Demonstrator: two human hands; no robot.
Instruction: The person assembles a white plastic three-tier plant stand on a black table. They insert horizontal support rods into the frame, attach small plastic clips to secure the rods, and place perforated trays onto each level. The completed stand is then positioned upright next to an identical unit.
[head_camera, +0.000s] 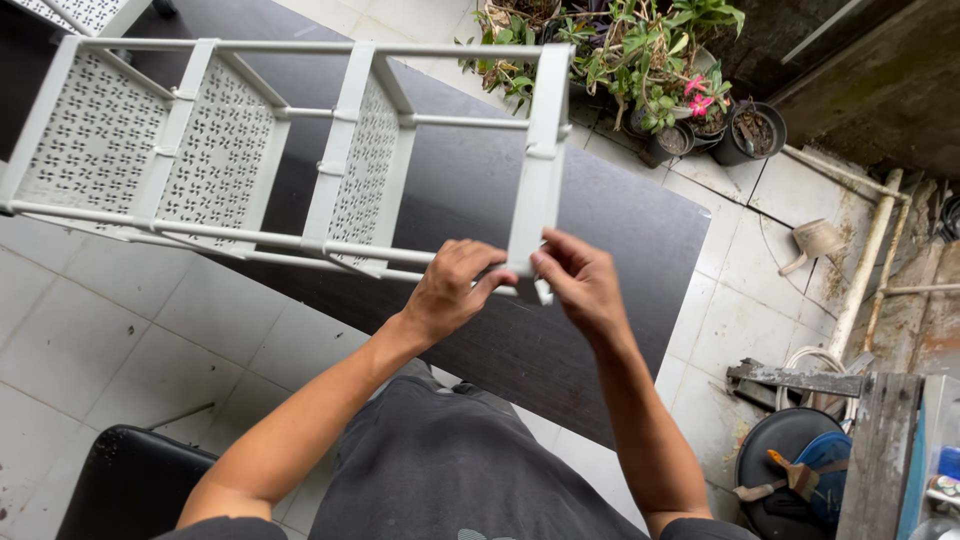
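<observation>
A white plastic shelf rack (215, 150) with perforated panels lies on its side across a dark brown table (480, 190). Its end frame piece (540, 160) points toward me. My left hand (455, 290) grips the lower corner of that end frame where a thin white rod meets it. My right hand (580, 285) pinches the same corner from the right side, fingers closed on the frame's bottom end. Both hands touch the rack just above the table's near part.
Potted plants (640, 60) with pink flowers stand on the tiled floor beyond the table. A black seat (130, 480) is at lower left. At right are white pipes (865, 260), a small clay pot (815, 240), a dark round drum (790, 460) and wooden scrap.
</observation>
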